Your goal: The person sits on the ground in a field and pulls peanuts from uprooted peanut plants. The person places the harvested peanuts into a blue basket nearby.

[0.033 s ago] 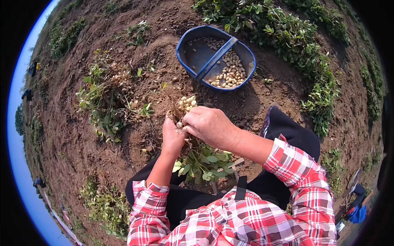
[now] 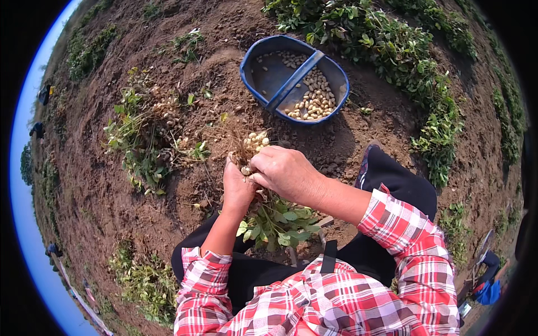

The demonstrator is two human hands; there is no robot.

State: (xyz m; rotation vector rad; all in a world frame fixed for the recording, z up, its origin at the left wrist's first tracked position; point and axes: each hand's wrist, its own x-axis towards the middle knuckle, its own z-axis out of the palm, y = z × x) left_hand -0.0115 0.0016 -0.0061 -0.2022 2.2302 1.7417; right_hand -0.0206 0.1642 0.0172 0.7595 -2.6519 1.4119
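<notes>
With the blue basket (image 2: 273,77) at upper centre only part-filled, pods (image 2: 256,140) remain on the peanut plant (image 2: 280,221) at centre, clasped in your left hand's (image 2: 237,187) fingers, your right hand's (image 2: 291,172) curled in, grip hidden.

Basket (image 2: 272,75): plastic-looking, smooth, slightly shiny
Peanuts (image 2: 319,102): matt, rough shells
Peanut roots (image 2: 236,143): dry, fibrous
Peanut leaves (image 2: 283,217): smooth, faintly glossy
Soil (image 2: 218,33): matt, rough, crumbly
Plaid shirt (image 2: 350,294): matt woven cloth
Trousers (image 2: 412,182): matt cloth
</notes>
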